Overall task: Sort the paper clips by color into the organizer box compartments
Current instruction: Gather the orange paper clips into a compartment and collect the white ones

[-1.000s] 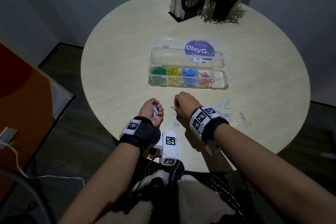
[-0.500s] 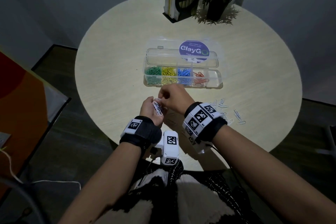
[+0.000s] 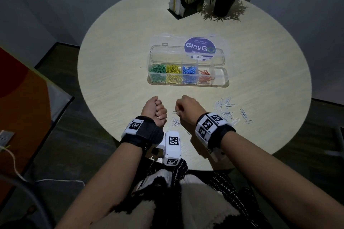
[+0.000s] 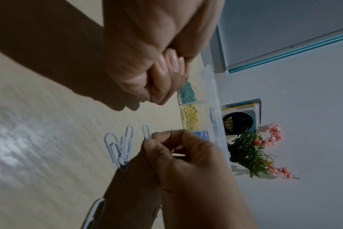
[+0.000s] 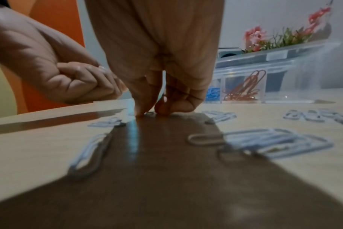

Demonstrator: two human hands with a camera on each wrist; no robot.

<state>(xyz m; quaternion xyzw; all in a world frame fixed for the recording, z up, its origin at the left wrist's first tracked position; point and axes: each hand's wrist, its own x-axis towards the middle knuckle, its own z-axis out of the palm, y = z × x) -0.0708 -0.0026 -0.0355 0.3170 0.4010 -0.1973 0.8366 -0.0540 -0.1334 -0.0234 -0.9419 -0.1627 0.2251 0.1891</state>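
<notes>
White paper clips [image 3: 226, 112] lie loose on the bench [image 3: 115, 72]; the organizer box [image 3: 219, 80] holds four colours. Right hand [image 3: 186, 110], back from the fisted left hand [image 3: 155, 111], fingers [image 5: 145, 100] pinching another clip: gathering continues.

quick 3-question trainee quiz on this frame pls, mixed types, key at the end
1. True or false: the organizer box lid is closed.
2. Multiple choice: which colour fills the leftmost compartment, seen from the head view? A) red B) green C) blue
3. Fill in: the right hand pinches a white paper clip lying on the ______.

Key:
1. False, the lid is folded open behind it.
2. B, the green clips.
3. table, next to the closed left hand.
</notes>
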